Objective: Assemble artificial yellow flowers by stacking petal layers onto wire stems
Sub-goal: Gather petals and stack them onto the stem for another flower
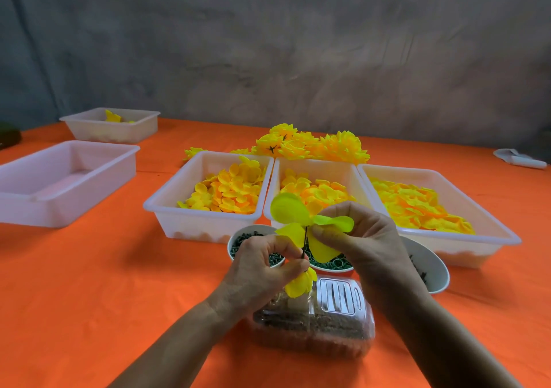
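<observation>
My left hand pinches a thin dark wire stem near its lower end, and some yellow petal material hangs below that hand. My right hand holds a yellow petal layer threaded on the upper part of the stem, thumb and fingers pinching around its centre. Both hands hover above the small cups in front of me. Three white trays hold loose yellow-orange petals: left, middle, right. Finished yellow flowers are piled behind the trays.
An orange cloth covers the table. Paper cups with dark green parts and another cup sit under my hands. A clear plastic box lies nearest me. Two more white trays stand at left, one bare, one with few petals.
</observation>
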A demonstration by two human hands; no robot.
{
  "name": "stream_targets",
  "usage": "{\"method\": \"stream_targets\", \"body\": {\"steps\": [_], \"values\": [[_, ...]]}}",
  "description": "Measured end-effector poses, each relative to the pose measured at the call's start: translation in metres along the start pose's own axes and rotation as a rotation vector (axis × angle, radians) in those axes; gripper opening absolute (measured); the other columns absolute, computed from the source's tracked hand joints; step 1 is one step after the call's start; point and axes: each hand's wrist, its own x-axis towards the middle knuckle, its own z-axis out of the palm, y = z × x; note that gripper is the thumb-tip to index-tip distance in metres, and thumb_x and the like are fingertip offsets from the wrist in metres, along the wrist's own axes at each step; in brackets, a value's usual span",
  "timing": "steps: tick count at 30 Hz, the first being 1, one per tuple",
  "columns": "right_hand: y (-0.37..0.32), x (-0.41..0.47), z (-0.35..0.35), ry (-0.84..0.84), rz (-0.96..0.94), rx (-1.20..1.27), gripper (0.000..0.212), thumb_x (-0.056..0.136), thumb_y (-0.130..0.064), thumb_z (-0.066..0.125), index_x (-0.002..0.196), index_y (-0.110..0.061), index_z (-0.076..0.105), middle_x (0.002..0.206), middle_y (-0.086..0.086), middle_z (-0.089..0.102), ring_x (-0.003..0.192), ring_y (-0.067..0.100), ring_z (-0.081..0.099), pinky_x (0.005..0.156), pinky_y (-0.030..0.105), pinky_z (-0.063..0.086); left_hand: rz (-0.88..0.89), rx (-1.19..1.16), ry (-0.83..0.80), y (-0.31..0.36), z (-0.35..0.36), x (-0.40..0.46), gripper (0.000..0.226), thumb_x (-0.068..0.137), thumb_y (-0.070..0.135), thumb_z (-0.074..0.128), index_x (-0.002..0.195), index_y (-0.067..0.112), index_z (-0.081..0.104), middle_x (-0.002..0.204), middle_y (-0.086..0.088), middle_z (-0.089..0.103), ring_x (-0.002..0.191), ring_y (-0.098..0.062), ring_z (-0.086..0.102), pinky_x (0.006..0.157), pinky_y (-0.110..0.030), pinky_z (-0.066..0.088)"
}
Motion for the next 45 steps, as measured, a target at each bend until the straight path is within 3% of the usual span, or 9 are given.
{"method": "stream_targets", "body": {"steps": [7, 13, 16, 22, 26, 30, 35, 39, 45], "values": [[0.004, -0.001, 0.001, 0.002, -0.284, -0.311, 0.031, 0.066, 0.022, 0.066, 0.074, -0.008, 0.07, 0.073, 0.004, 0.071, 0.068, 0.013, 0.065, 0.063, 0.025, 0.052, 0.031, 0.05, 0.005, 0.008, 0.0, -0.002, 0.03, 0.074, 0.007, 0.077, 0.063, 0.032, 0.064, 0.071, 0.037, 0.06, 0.069, 0.011, 0.057, 0.064, -0.004, 0.041], [0.003, -0.004, 0.002, 0.05, -0.525, -0.63, 0.016, 0.067, 0.002, 0.075, 0.079, -0.01, 0.074, 0.081, 0.0, 0.073, 0.078, 0.011, 0.068, 0.068, 0.032, 0.054, 0.065, 0.057, 0.022, 0.001, 0.0, -0.001, 0.043, 0.071, 0.008, 0.08, 0.054, 0.044, 0.062, 0.066, 0.029, 0.062, 0.066, 0.006, 0.059, 0.068, -0.014, 0.045], [0.003, -0.005, 0.002, 0.021, -0.623, -0.74, 0.015, 0.065, -0.003, 0.068, 0.078, -0.005, 0.074, 0.086, 0.004, 0.073, 0.082, 0.018, 0.07, 0.068, 0.038, 0.056, 0.077, 0.032, 0.021, 0.001, 0.0, 0.0, 0.03, 0.069, 0.019, 0.078, 0.063, 0.045, 0.065, 0.071, 0.026, 0.064, 0.069, 0.003, 0.061, 0.071, -0.023, 0.049], [0.001, -0.005, 0.001, 0.009, -0.782, -0.938, 0.028, 0.078, -0.021, 0.051, 0.076, -0.004, 0.074, 0.088, 0.006, 0.073, 0.08, 0.021, 0.069, 0.063, 0.039, 0.054, 0.086, -0.091, -0.022, 0.002, 0.001, -0.002, 0.011, 0.066, 0.043, 0.068, 0.077, 0.044, 0.066, 0.071, 0.021, 0.066, 0.067, 0.001, 0.061, 0.068, -0.018, 0.049], [0.003, -0.005, 0.002, 0.026, -0.793, -0.95, 0.026, 0.08, -0.018, 0.052, 0.078, -0.003, 0.073, 0.086, 0.009, 0.071, 0.075, 0.027, 0.067, 0.06, 0.039, 0.053, 0.079, -0.073, -0.02, 0.002, 0.0, -0.002, 0.013, 0.067, 0.036, 0.072, 0.074, 0.044, 0.066, 0.071, 0.022, 0.066, 0.07, 0.001, 0.062, 0.071, -0.02, 0.049], [0.003, -0.003, 0.003, 0.059, -0.806, -0.981, 0.019, 0.077, -0.01, 0.057, 0.081, -0.002, 0.073, 0.082, 0.01, 0.072, 0.075, 0.026, 0.068, 0.061, 0.041, 0.054, 0.042, -0.016, -0.01, -0.002, 0.001, -0.001, 0.009, 0.072, 0.018, 0.078, 0.074, 0.025, 0.071, 0.075, 0.009, 0.071, 0.077, -0.014, 0.067, 0.08, -0.042, 0.053], [0.007, -0.003, 0.002, 0.017, -0.834, -1.017, 0.03, 0.083, -0.018, 0.048, 0.081, -0.001, 0.073, 0.083, 0.013, 0.07, 0.074, 0.03, 0.067, 0.06, 0.041, 0.052, 0.085, -0.052, -0.002, 0.0, 0.0, -0.003, 0.019, 0.07, 0.025, 0.073, 0.072, 0.043, 0.066, 0.073, 0.021, 0.066, 0.07, 0.0, 0.063, 0.07, -0.018, 0.049], [0.009, -0.003, -0.002, 0.01, -0.864, -1.028, 0.034, 0.089, -0.016, 0.044, 0.083, -0.002, 0.074, 0.081, 0.014, 0.069, 0.071, 0.03, 0.066, 0.058, 0.041, 0.051, 0.092, -0.086, -0.002, -0.001, 0.001, -0.003, 0.011, 0.07, 0.035, 0.072, 0.075, 0.044, 0.067, 0.076, 0.023, 0.066, 0.071, 0.002, 0.064, 0.068, -0.014, 0.05], [0.012, -0.002, -0.004, 0.07, -0.898, -1.011, 0.028, 0.093, -0.009, 0.049, 0.081, 0.001, 0.072, 0.081, 0.011, 0.071, 0.071, 0.027, 0.067, 0.059, 0.04, 0.051, 0.071, -0.06, 0.019, -0.007, 0.001, -0.004, 0.019, 0.072, 0.022, 0.078, 0.067, 0.039, 0.07, 0.079, 0.026, 0.066, 0.075, 0.002, 0.064, 0.074, -0.016, 0.051]]}}
